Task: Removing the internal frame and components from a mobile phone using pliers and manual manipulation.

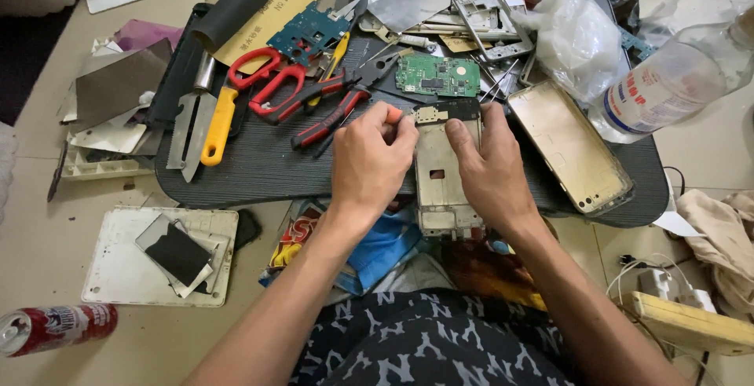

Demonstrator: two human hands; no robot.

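Here, everything is placed around the phone frame (438, 178) lying lengthwise on the near edge of my dark work mat (259, 170), close to my body so both hands reach it.

Far left of the frame, a red can (51, 329) lies on the floor. Nearer, left of the frame, a yellow-handled scraper (210, 123), red scissors (263, 80) and red-and-black pliers (330, 115) lie within easy reach.

My left hand (369, 162) is closed narrowly around an orange-tipped tool (394, 115), its tip at the frame's top corner. My right hand (491, 170) presses flat along the frame's right edge, fingers spread, steadying it.

Above the frame sits a green circuit board (437, 76). Right of the frame lie a gold back cover (569, 146) and a clear bottle (675, 80).
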